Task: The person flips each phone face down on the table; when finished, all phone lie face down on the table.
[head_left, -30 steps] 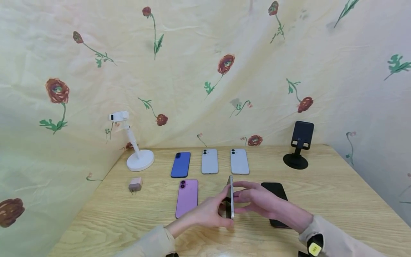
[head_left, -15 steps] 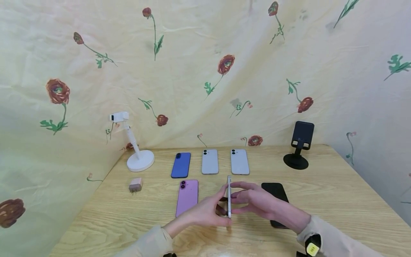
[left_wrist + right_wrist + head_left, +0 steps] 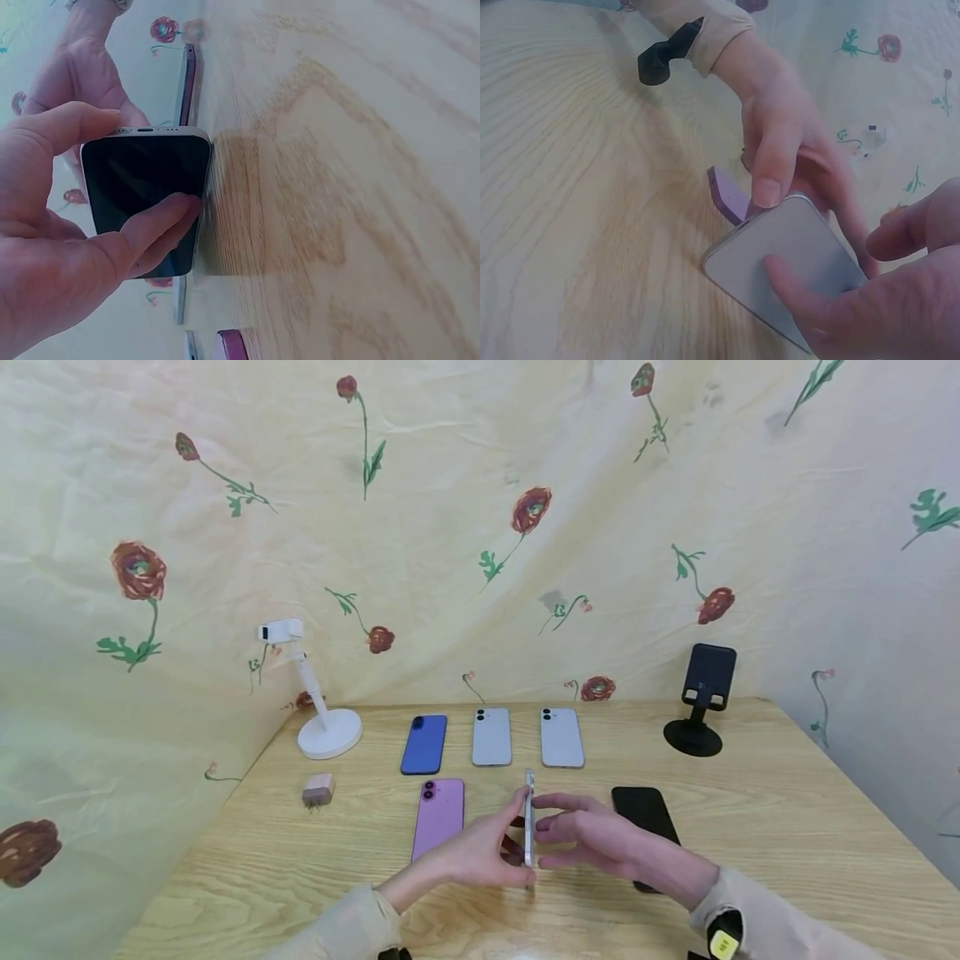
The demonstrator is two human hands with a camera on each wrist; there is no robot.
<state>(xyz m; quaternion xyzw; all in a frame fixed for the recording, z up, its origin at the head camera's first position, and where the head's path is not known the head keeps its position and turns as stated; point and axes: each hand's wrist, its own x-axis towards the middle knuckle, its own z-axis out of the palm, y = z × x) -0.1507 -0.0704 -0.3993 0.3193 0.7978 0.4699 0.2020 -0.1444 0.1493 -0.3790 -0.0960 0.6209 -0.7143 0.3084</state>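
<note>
A white-backed phone (image 3: 528, 818) stands on its long edge at the wood tabletop, its black screen (image 3: 142, 169) facing left and its pale back (image 3: 787, 259) facing right. My left hand (image 3: 480, 852) grips it by its two short ends, thumb at the near end, with other fingers lying across the screen. On the other side, my right hand (image 3: 600, 835) has loosely bent fingers, and one digit (image 3: 787, 289) rests against the phone's back. A purple phone (image 3: 438, 818) lies left of my left hand. Under my right forearm a black phone (image 3: 645, 810) is partly hidden.
Along the back lie a blue phone (image 3: 424, 744) and two white phones, one left (image 3: 491, 737) and one right (image 3: 562, 737). A white phone stand (image 3: 330, 733) and a charger plug (image 3: 318, 788) are at left. A black folding stand (image 3: 705, 693) stands back right, before a flowered cloth.
The held phone has shifted slightly left and turned, so the head view now shows its narrow edge and no longer the dark screen. Both hands have moved left with it.
</note>
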